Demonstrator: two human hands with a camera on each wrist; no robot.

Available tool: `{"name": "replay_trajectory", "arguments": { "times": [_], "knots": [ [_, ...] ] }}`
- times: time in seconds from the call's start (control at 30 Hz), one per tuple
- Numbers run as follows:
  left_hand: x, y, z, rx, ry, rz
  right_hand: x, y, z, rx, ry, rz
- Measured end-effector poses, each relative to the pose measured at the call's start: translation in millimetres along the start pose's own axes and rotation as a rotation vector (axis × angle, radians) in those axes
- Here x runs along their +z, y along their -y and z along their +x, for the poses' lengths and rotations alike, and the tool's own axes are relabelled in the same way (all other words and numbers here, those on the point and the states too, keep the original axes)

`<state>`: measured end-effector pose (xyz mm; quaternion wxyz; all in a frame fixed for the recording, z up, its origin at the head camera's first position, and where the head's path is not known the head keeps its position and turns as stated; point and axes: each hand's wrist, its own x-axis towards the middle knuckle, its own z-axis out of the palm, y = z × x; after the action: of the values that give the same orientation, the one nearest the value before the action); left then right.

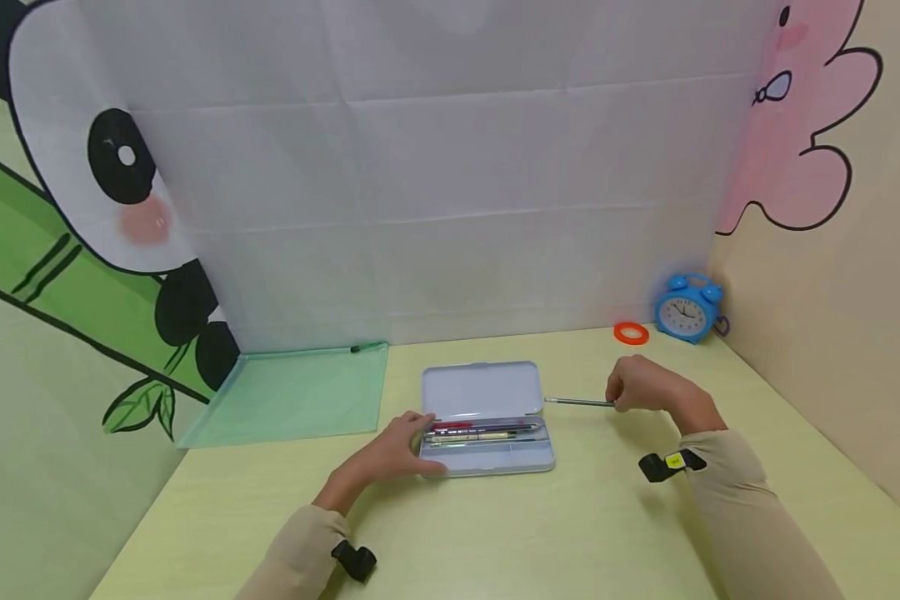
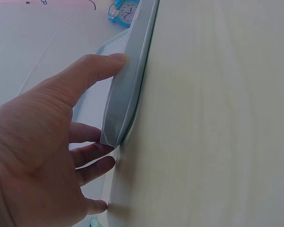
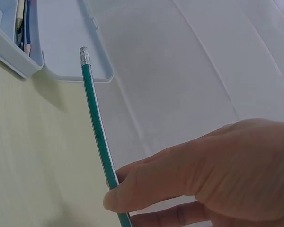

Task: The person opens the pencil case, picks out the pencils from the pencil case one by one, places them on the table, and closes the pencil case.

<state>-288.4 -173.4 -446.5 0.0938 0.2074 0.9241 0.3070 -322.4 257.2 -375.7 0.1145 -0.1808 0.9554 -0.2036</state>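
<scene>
Backdrop cloth [image 1: 457, 183], white: being displayed upright behind the pencil case [image 1: 482, 390].
Table [image 1: 525, 533], pale yellow: the pencil case is being supported by it.
Pouch [image 1: 307, 396], translucent green: being displayed flat, to the left of the pencil case.
Pencil case, pale blue-grey, lid opened: being gripped at its left end.
Left hand [image 1: 397, 450]: being spread in a wide grip, the thumb being set against the near wall of the pencil case.
Right hand [image 1: 648, 387]: being held to the right of the pencil case; a pencil [image 3: 98, 127] is being pinched narrowly.
Alarm clock [image 1: 682, 317], blue: being shown beyond and to the right of the pencil case.
Pens and pencils [image 1: 487, 433] (one red; exact count uncertain): being contained in the pencil case.
Pencil, green: its silver-banded end is being pointed at the pencil case, just beside the lid.
Ring [image 1: 630, 341], orange-red: being shown beyond the pencil case, on its right.
</scene>
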Motion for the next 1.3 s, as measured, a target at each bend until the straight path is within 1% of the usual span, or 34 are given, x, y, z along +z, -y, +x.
{"name": "replay_trajectory", "arguments": {
  "times": [0.33, 0.47, 0.57, 0.67, 0.87, 1.3],
  "knots": [
    [0.5, -1.5, -1.5, -0.012, 0.001, 0.001, 15, -20, 8.2, 0.061, 0.051, -0.023],
    [0.9, -0.8, -1.0, -0.005, 0.001, -0.002, 18, -25, 11.5, 0.045, 0.054, -0.033],
    [1.7, 0.6, -0.2, -0.003, 0.000, 0.007, 20, -28, 14.1, 0.028, 0.053, -0.017],
    [2.4, 1.5, 0.2, 0.000, -0.001, 0.015, 22, -30, 15.2, 0.046, 0.056, 0.006],
    [2.0, 0.9, -0.1, -0.009, 0.000, 0.012, 20, -31, 14.2, 0.057, 0.063, 0.018],
    [1.1, 0.7, 0.4, -0.003, 0.002, 0.011, 18, -31, 9.7, 0.037, 0.063, 0.025]
  ]
}}
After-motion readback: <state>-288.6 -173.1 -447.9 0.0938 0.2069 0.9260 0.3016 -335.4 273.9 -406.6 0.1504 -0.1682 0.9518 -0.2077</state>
